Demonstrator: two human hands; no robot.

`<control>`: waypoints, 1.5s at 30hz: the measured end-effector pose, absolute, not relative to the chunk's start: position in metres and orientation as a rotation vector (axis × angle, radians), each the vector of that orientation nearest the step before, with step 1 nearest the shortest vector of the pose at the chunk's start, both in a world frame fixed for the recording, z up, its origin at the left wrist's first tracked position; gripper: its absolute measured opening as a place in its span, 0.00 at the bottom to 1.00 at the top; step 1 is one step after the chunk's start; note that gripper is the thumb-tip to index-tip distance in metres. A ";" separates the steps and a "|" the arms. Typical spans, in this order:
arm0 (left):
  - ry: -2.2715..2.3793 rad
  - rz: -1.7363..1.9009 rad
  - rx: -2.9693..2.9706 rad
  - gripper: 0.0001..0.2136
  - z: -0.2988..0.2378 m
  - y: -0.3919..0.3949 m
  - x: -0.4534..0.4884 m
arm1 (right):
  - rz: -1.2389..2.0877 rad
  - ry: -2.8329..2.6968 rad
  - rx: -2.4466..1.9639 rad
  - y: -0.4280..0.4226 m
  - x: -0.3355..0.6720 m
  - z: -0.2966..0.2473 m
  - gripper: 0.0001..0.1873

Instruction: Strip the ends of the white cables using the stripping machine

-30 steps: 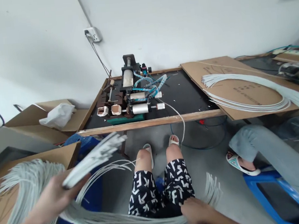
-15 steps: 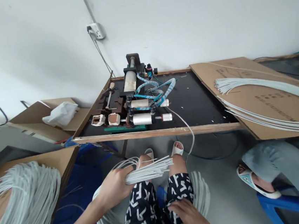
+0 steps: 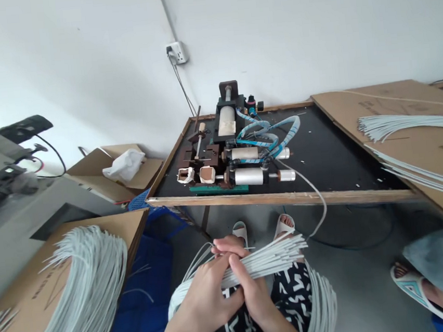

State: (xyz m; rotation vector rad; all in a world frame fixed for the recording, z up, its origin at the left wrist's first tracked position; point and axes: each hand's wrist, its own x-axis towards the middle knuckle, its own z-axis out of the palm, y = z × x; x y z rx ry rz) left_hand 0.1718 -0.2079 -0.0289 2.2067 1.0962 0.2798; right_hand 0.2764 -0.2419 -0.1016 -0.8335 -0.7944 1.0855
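Observation:
A bundle of thin white wires (image 3: 279, 254) lies across my lap, its cut ends fanned out to the right and its length curving down around my legs. My left hand (image 3: 210, 292) is closed around the bundle. My right hand (image 3: 251, 286) overlaps it from the right, with the thumb on top of the wires and the fingers wrapped round them. Part of the bundle is hidden under both hands. Beyond my knees, a pneumatic machine (image 3: 249, 176) with metal cylinders and blue-striped hoses stands on the black-topped table (image 3: 329, 150).
At left, a thick wire bundle (image 3: 86, 273) lies on cardboard (image 3: 41, 293). More white wires (image 3: 409, 123) rest on a cardboard sheet (image 3: 387, 98) at right. An open box (image 3: 85, 174) holds a white bag. Another person's leg (image 3: 442, 265) is at lower right.
My right hand has come up from my thigh and closed on the wire bundle beside my left hand. The view has turned left, so the table appears further right.

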 end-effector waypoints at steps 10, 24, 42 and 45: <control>1.005 0.598 1.956 0.17 -0.053 -0.188 0.123 | 1.104 -0.762 -0.713 -0.235 0.295 -0.063 0.13; 1.290 0.789 1.703 0.23 -0.058 -0.211 0.137 | 1.232 -0.638 -0.690 -0.250 0.273 -0.068 0.12; 1.093 0.792 2.166 0.12 -0.025 -0.200 0.129 | 1.056 -0.774 -1.035 -0.257 0.278 -0.082 0.15; 0.918 0.727 2.165 0.12 -0.006 -0.201 0.147 | 0.936 -0.950 -1.128 -0.263 0.279 -0.090 0.14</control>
